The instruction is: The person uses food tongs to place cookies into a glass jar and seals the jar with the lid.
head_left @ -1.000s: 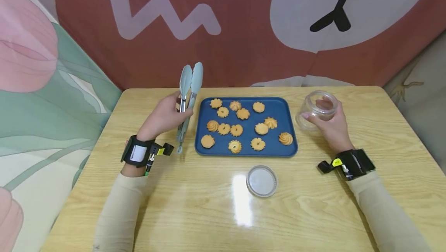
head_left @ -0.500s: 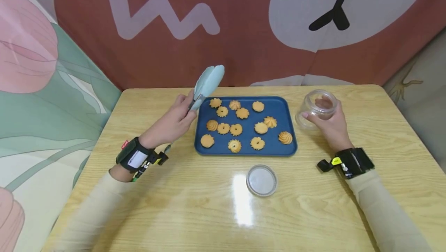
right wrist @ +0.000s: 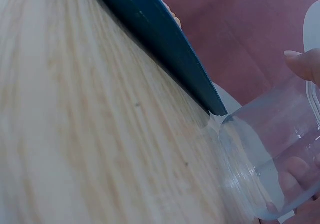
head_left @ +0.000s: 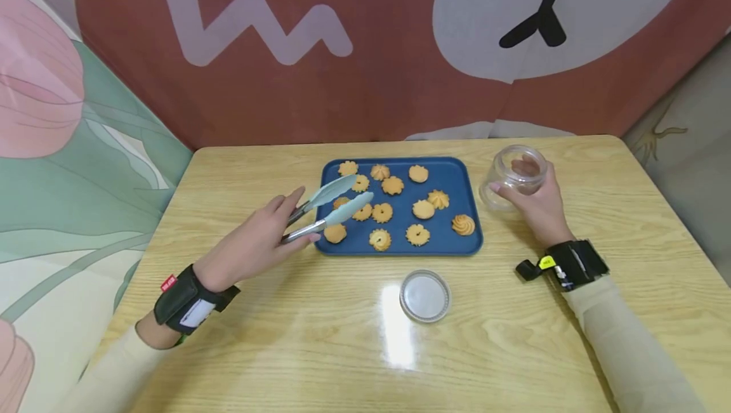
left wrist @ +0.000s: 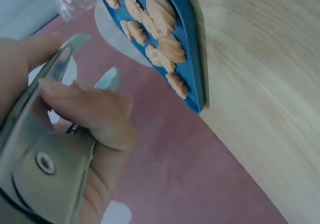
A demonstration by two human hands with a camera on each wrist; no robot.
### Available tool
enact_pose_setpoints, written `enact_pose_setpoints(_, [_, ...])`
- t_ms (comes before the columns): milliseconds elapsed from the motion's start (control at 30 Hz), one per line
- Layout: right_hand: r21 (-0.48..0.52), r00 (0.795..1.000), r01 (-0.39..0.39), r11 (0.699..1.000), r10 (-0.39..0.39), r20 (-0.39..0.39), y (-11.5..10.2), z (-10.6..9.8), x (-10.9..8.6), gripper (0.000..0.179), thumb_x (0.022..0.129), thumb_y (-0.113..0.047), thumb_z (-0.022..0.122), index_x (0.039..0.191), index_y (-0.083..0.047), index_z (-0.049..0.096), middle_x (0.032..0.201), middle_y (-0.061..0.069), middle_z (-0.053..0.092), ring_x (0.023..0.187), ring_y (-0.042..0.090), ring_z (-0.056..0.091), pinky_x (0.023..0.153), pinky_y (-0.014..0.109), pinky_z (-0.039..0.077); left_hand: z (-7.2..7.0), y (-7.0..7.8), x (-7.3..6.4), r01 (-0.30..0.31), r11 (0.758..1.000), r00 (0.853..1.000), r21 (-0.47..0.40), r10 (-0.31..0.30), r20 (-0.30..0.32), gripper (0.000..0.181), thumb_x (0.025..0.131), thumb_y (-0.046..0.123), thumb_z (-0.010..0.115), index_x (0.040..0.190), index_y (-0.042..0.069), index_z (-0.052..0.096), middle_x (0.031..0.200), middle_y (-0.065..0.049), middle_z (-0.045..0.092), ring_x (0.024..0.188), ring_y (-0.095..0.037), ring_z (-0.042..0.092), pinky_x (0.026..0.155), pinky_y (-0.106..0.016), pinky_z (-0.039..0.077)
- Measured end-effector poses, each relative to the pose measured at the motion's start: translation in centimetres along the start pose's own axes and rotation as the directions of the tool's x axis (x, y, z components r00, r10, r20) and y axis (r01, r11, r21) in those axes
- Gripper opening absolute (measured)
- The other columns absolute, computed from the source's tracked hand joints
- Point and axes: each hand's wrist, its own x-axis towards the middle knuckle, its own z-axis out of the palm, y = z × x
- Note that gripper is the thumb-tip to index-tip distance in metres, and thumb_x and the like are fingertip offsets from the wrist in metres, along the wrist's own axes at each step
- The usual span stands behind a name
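My left hand (head_left: 254, 238) grips a pair of metal tongs (left wrist: 50, 159) with pale blue tips. In the head view the tongs' tips (head_left: 349, 209) are spread apart over the left part of a blue tray (head_left: 400, 250). Several golden cookies (head_left: 417, 235) lie on that tray, some partly hidden by the tips. At the tray's right side, my right hand (head_left: 539, 207) holds a clear, lidless jar (head_left: 502, 188), thumb on the near side and fingers round the far side. The jar stands upright on the table, and no cookie shows inside it.
A round clear lid (head_left: 425, 296) lies on the wooden table (head_left: 320, 349) in front of the tray. Behind the table's far edge hangs a red-brown patterned cloth (head_left: 394, 96). Another patterned cloth (head_left: 114, 178) covers the left side.
The tongs have swung from pointing up and away at the tray's left to lying over its cookies, and their tips have spread. My right hand and the jar have stayed in place.
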Motion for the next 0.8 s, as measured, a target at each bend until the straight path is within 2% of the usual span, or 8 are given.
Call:
enact_pose_setpoints(100, [0.004, 1.0, -0.008, 1.0, 0.008, 0.006, -0.9, 0.2, -0.4, 0.077, 0.079, -0.016, 0.077, 0.141, -0.018, 0.03, 0.135, 0.018, 0.042, 0.117, 0.019, 0.042, 0.098, 0.041, 0.034, 0.1, -0.1, -1.1, -0.017, 1.0, 1.0, 0.022, 0.017, -0.006, 0.073, 0.088, 0.049, 0.06, 0.139, 0.002, 0.038, 0.102, -0.011, 0.058, 0.073, -0.015, 0.056, 0.055, -0.032, 0.052])
enact_pose_setpoints(233, [0.002, 1.0, -0.005, 1.0, 0.005, 0.006, -2.1, 0.4, -0.8, 0.074, 0.08, -0.015, 0.076, 0.139, -0.02, 0.031, 0.134, 0.02, 0.041, 0.116, 0.019, 0.042, 0.098, 0.04, 0.034, 0.6, -0.3, -2.3, -0.038, 0.999, 0.999, 0.039, 0.039, -0.014, 0.063, 0.088, 0.045, 0.061, 0.132, 0.001, 0.048, 0.086, -0.005, 0.054, 0.057, -0.011, 0.047, 0.04, -0.025, 0.041])
enact_pose_setpoints(500, [0.013, 1.0, -0.015, 1.0, 0.014, 0.008, -2.3, 0.3, -0.8, 0.074, 0.08, -0.016, 0.076, 0.139, -0.019, 0.032, 0.135, 0.019, 0.042, 0.116, 0.018, 0.043, 0.096, 0.036, 0.034, 1.8, -0.4, -3.8, -0.007, 0.998, 0.999, 0.058, 0.004, 0.04, 0.062, 0.086, 0.039, 0.066, 0.13, -0.002, 0.049, 0.086, -0.008, 0.053, 0.057, -0.01, 0.047, 0.041, -0.023, 0.04])
enact_pose_setpoints(667, [0.012, 1.0, -0.011, 1.0, 0.011, 0.008, -2.2, 0.2, -0.7, 0.074, 0.08, -0.016, 0.076, 0.139, -0.019, 0.032, 0.135, 0.021, 0.042, 0.116, 0.019, 0.043, 0.098, 0.041, 0.033, 2.4, -0.8, -4.0, -0.001, 0.998, 0.999, 0.069, -0.002, 0.053, 0.063, 0.087, 0.04, 0.066, 0.129, -0.004, 0.05, 0.086, -0.009, 0.052, 0.057, -0.011, 0.046, 0.042, -0.024, 0.04])
enact_pose_setpoints(800, [0.016, 1.0, -0.012, 1.0, 0.012, 0.007, -1.1, 0.1, -0.3, 0.076, 0.079, -0.017, 0.077, 0.14, -0.019, 0.031, 0.135, 0.019, 0.042, 0.116, 0.018, 0.043, 0.097, 0.04, 0.034, 2.8, -0.9, -4.0, -0.001, 0.996, 0.998, 0.085, -0.005, 0.067, 0.064, 0.087, 0.041, 0.066, 0.13, -0.004, 0.05, 0.086, -0.008, 0.052, 0.058, -0.011, 0.047, 0.044, -0.025, 0.04])
